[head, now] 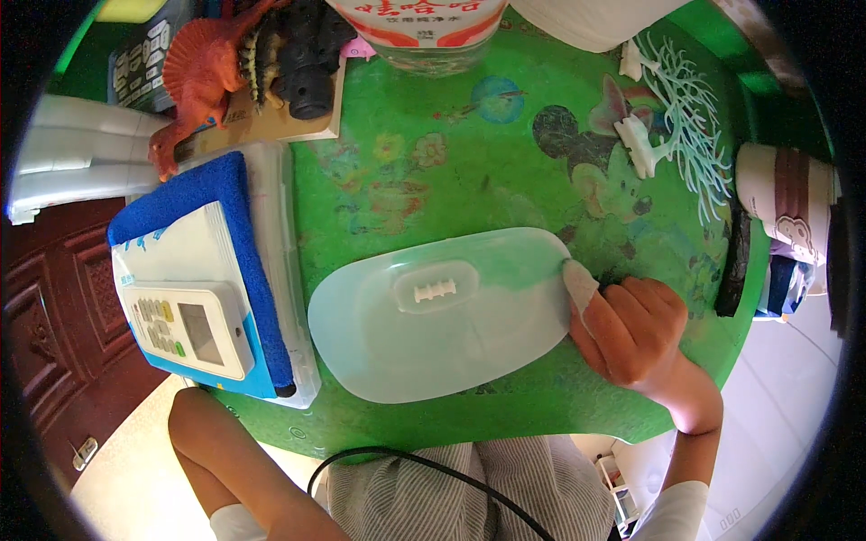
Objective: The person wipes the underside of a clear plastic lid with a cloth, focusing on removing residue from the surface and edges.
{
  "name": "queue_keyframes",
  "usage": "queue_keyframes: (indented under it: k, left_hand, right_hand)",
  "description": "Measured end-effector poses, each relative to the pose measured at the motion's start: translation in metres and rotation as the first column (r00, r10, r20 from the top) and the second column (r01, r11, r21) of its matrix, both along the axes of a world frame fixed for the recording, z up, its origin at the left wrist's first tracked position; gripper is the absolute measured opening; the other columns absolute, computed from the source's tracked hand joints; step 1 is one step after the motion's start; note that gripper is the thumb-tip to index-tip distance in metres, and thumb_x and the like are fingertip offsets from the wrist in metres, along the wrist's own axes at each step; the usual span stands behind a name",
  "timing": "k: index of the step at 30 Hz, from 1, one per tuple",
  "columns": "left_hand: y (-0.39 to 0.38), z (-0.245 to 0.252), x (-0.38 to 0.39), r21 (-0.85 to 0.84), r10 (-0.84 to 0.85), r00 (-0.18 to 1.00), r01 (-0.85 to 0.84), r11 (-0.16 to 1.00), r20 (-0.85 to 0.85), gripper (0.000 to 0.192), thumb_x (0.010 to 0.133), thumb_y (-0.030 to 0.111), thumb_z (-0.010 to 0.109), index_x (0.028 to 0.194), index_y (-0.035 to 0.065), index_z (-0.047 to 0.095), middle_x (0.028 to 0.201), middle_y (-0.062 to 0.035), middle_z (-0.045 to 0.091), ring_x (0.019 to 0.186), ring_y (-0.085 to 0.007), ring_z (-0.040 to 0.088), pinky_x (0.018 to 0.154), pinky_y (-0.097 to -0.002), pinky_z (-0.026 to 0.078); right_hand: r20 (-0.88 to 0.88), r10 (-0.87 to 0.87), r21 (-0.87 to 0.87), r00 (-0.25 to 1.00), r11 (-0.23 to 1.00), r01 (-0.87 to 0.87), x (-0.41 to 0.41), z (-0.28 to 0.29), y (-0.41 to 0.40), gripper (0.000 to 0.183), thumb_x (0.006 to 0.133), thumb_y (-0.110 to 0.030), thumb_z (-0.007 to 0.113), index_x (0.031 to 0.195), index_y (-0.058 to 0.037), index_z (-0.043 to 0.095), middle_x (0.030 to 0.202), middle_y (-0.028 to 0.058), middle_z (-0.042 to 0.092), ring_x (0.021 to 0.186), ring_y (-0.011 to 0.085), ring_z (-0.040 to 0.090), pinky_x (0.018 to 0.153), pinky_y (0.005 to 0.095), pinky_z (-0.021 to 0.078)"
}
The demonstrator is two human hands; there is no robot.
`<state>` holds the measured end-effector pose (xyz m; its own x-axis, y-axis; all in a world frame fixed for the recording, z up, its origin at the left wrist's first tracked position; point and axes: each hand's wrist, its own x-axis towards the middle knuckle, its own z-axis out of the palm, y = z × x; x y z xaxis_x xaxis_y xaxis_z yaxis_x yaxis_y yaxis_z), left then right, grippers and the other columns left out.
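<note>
An oval, translucent plastic lid or shallow container (433, 351) lies tilted on the green tabletop (473, 182), its longer side running across in front of me. Near its middle is a small white ridged piece (435, 291) within a raised oval. My right hand (626, 321) pinches the right rim, with the thumb, which has a pale covering, on the edge and the other fingers curled below. My left hand is out of view; only the bent left arm shows at the lower left.
Left: a white remote control (189, 331) over a packet, a blue cloth (233, 182) and a clear plastic case (304, 365). Behind: an orange dinosaur figure (203, 64) and a large bottle (433, 57). Right: a pale branching plastic plant (690, 135) and a black stick (734, 270). A black cable crosses my lap.
</note>
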<state>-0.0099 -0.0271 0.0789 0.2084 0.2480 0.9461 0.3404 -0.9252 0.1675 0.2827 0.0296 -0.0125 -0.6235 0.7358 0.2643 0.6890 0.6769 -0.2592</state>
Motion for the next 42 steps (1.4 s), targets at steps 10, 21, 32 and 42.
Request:
queue_keyframes:
  k: [10, 21, 32, 42]
  left_hand:
    - [0.005, -0.035, -0.016, -0.315, -0.385, 0.868, 0.478, 0.820, 0.315, 0.081, 0.095, 0.053, 0.055, 0.159, 0.0267, 0.013, 0.120, 0.0003, 0.045, 0.109, -0.0198, 0.044, 0.097, -0.0480, 0.034]
    - [0.033, -0.077, 0.053, -0.388, -0.183, 0.634, -0.200, 0.899, -0.751, 0.037, 0.080, 0.022, 0.066, 0.116, 0.0139, 0.070, 0.117, -0.0081, 0.067, 0.099, -0.0203, 0.064, 0.084, -0.0358, 0.049]
    - [0.037, -0.083, 0.051, -0.334, -0.164, 0.536, -0.236, 0.912, -0.828, 0.033, 0.085, 0.014, 0.060, 0.115, 0.0089, 0.070, 0.129, -0.0108, 0.064, 0.114, -0.0216, 0.063, 0.087, -0.0339, 0.050]
    - [0.035, -0.084, 0.050, -0.296, -0.131, 0.547, -0.226, 0.928, -0.827, 0.032, 0.086, 0.014, 0.060, 0.115, 0.0060, 0.070, 0.130, -0.0114, 0.064, 0.115, -0.0227, 0.063, 0.091, -0.0351, 0.050]
  right_hand:
    - [-0.002, 0.026, 0.031, 1.000, 0.999, -0.026, 0.002, 0.002, 0.001, 0.040, 0.063, 0.000, 0.076, 0.103, 0.0061, 0.069, 0.057, 0.0000, 0.038, 0.045, 0.0140, 0.042, 0.041, 0.0291, 0.0324]
    - [0.014, 0.003, 0.038, 1.000, 0.999, -0.004, 0.003, -0.001, -0.001, 0.042, 0.063, -0.002, 0.076, 0.103, 0.0055, 0.069, 0.058, 0.0000, 0.043, 0.046, 0.0147, 0.045, 0.042, 0.0287, 0.0345]
    - [-0.008, 0.006, 0.031, 1.000, 1.000, -0.005, 0.003, -0.004, -0.002, 0.042, 0.064, -0.001, 0.075, 0.105, 0.0058, 0.069, 0.058, 0.0009, 0.043, 0.045, 0.0162, 0.044, 0.041, 0.0304, 0.0333]
    - [-0.252, -0.099, -0.039, 0.963, 0.995, 0.092, 0.009, -0.004, 0.001, 0.035, 0.075, -0.004, 0.073, 0.110, 0.0039, 0.068, 0.058, 0.0052, 0.052, 0.044, 0.0201, 0.052, 0.039, 0.0356, 0.0382]
